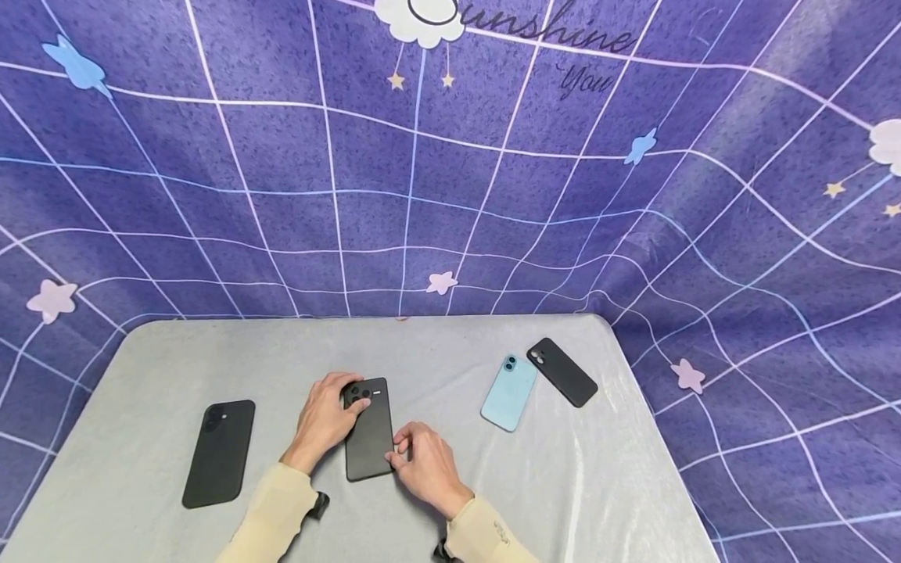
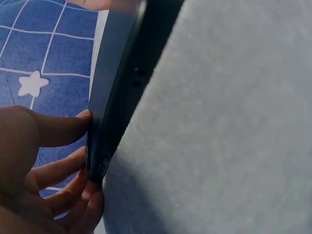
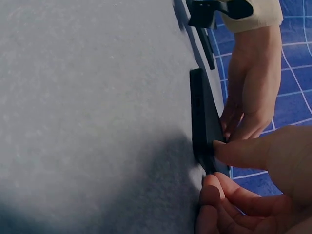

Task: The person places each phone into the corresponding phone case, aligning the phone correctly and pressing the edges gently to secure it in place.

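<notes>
A black phone (image 1: 369, 442) lies back side up on the table, its camera bump toward the far end. My left hand (image 1: 326, 418) grips the far left corner, thumb on the back beside the cameras. At the near right edge my right hand (image 1: 431, 465) pinches the phone between thumb and fingers. The left wrist view shows the phone's side (image 2: 127, 85) with small openings, the left thumb (image 2: 68, 129) on one face and curled fingers at the other. In the right wrist view, the right thumb (image 3: 241, 153) presses near a corner, fingers beneath.
Left of the hands lies another black phone (image 1: 220, 453). To the right are a light blue phone (image 1: 510, 399) and a black phone case (image 1: 568, 379), their corners close together. A grey cloth covers the table (image 1: 422, 352); a purple grid curtain (image 1: 380, 172) hangs behind.
</notes>
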Available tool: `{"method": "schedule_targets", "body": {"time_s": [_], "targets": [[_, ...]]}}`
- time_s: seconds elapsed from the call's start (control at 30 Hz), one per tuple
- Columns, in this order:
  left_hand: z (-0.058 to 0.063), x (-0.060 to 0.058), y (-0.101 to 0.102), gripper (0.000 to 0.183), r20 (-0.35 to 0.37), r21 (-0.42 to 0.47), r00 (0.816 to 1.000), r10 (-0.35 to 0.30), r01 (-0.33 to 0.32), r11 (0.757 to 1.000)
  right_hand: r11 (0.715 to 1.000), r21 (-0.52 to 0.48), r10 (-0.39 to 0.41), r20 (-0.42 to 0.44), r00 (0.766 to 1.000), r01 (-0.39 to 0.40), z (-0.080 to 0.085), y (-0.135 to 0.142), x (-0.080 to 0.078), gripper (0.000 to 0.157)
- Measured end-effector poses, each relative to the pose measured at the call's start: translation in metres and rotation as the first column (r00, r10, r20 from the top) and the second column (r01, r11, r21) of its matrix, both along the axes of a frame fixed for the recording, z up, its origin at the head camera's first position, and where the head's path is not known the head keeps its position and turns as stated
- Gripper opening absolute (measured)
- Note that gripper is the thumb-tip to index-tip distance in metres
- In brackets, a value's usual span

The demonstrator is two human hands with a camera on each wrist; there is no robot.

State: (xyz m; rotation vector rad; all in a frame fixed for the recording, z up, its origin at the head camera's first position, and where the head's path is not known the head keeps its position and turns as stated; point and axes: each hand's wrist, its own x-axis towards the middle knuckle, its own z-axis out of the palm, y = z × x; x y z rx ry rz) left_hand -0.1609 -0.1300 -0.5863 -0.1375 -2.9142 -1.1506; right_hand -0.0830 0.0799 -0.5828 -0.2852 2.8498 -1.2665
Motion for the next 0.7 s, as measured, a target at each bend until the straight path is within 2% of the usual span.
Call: {"method": "schedule_targets", "body": {"time_s": [0.2,0.4,0.57,0.7], "targets": [[0.002,0.006,0.004,0.049,-0.030,-0.098,1.000,0.008,-0.011,0.995,0.995,-0.082,0.069,0.070,0.995,-0.063,0.000,0.008,-0.003,0.020],[0.005,0.021,0.006,0.060,-0.064,-0.083,0.998,-0.003,-0.003,0.997,0.964,-0.244,0.144,0.122,0.982,-0.111,0.001,0.023,-0.002,0.019],[0.007,0.039,0.012,0.067,-0.091,-0.076,0.996,-0.015,0.008,0.997,0.956,-0.275,0.130,0.092,0.987,-0.100,0.001,0.044,0.002,0.014],[0.006,0.053,0.023,0.065,-0.172,-0.055,0.985,-0.021,0.012,0.998,0.956,-0.287,0.087,0.080,0.993,-0.061,0.001,0.063,0.006,0.007]]}}
